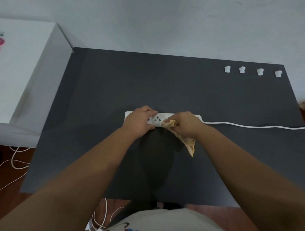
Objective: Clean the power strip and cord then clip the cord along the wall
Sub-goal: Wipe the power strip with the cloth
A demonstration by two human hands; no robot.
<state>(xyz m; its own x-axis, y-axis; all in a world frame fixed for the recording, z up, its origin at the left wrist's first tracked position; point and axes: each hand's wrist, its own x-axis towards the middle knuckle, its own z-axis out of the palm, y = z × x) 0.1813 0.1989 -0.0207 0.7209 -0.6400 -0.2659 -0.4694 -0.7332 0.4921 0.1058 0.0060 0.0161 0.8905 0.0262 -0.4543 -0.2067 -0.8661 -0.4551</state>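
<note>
A dark grey tabletop [185,88] stands against a pale wall, with a white box-like unit [22,68] beside its left edge and reddish-brown floor showing at the near side. A white power strip [158,119] lies lengthwise near the middle of the tabletop, its long sides parallel to the far edge; a few sockets show between the hands, the rest of its face is covered. Its white cord [254,125] leaves the right end and runs across to the right edge of the tabletop, where it drops out of sight. The left hand [140,118] rests over the strip's left part, fingers curled across the far side and thumb on the near side, pinning it down. The right hand [187,124] is closed around a yellow cloth [187,140], a bunched corner pressed on the strip's face and the loose end trailing toward the near edge. Four small white cable clips [227,69] sit in a row along the far edge near the right corner, apart from one another; their form is too small to make out. Loose white cables [11,162] loop on the floor at left.
</note>
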